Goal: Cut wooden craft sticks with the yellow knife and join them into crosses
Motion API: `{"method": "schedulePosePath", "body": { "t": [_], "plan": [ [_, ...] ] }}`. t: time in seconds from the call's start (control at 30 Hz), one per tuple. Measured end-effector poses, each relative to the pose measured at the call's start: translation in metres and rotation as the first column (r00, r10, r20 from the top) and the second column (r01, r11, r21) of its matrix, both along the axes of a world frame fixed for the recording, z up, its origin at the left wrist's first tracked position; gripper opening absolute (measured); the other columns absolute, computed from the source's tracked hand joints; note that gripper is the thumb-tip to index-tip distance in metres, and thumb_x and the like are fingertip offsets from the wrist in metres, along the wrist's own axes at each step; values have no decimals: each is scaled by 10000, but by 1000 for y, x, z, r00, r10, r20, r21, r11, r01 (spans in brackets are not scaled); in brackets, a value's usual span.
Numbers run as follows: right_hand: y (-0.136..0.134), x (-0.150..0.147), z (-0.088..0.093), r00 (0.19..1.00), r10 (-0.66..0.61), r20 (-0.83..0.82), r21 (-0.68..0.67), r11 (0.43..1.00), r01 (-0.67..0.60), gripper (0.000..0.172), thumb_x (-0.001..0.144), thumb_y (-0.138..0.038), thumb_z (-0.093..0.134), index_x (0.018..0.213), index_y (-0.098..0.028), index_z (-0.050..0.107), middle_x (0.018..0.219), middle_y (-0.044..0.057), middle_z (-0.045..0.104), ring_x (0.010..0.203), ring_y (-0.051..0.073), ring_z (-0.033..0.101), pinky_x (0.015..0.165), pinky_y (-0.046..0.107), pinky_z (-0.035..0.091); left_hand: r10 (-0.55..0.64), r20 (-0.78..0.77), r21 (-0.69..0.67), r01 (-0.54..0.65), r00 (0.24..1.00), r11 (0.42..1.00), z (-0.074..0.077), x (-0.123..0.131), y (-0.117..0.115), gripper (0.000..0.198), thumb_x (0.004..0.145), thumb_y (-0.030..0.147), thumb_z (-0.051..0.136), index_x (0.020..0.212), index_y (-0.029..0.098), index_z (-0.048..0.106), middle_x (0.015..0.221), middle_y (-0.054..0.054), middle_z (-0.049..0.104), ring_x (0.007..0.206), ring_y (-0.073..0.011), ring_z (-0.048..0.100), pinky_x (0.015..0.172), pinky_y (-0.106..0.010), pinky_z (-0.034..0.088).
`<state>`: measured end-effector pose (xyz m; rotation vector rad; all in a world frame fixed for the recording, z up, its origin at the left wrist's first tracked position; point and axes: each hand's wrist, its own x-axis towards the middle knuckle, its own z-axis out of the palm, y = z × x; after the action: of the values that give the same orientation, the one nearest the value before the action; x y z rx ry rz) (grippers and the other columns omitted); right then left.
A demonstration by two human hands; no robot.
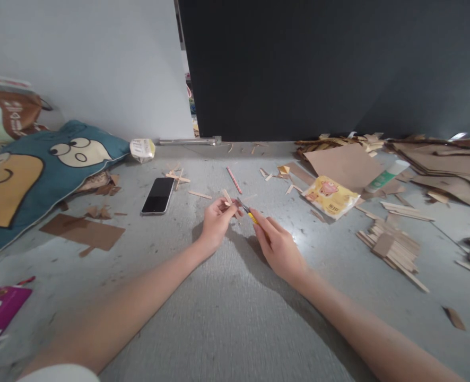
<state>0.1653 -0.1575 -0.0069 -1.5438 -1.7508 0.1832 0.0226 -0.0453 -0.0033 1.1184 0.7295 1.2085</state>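
Near the middle of the grey tabletop, my left hand [218, 220] pinches a short piece of wooden craft stick [227, 197]. My right hand [275, 241] is closed round the yellow handle of a craft knife [252, 216]. Its metal tip meets the stick at my left fingertips; the exact contact is too small to make out. A pink patterned pencil [234, 180] lies just beyond both hands. Left of them rest a loose flat stick [200, 194] and a few crossed sticks [178, 177].
A phone [157, 196] and a teal cushion [55, 164] are on the left, with a brown cardboard piece [84, 232]. To the right are a yellow packet [330, 196], a glue stick [388, 176], a pile of wooden sticks [396, 244] and stacked cardboard [445, 164]. Panels stand behind.
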Motion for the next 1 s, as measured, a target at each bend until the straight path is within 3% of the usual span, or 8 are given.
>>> {"method": "schedulePosePath", "body": {
  "t": [0.3,0.87,1.0],
  "plan": [
    [0,-1,-1,998,13,-54,34,999,-11,478,1110,-377,356,1520,-224,551,854,53,643,659,173,609,644,271,479,22,-53,68,-19,998,998,3,-2,1,212,727,317,829,766,189,664,640,-3,677,600,-157,659,636,-284,510],
    [3,-8,-4,979,25,-203,41,999,-17,476,1094,-356,386,1503,-196,571,828,52,648,658,164,607,664,270,512,64,-99,86,-56,993,995,4,-1,1,253,707,359,857,766,185,682,675,-11,672,618,-142,626,627,-269,491],
    [5,-9,-5,973,37,-230,40,999,-28,472,1090,-353,396,1489,-187,587,840,59,653,670,168,608,674,280,520,113,-73,43,-110,991,993,2,0,3,259,697,367,862,745,190,679,698,-17,688,622,-137,620,619,-265,489]
  ]
}}
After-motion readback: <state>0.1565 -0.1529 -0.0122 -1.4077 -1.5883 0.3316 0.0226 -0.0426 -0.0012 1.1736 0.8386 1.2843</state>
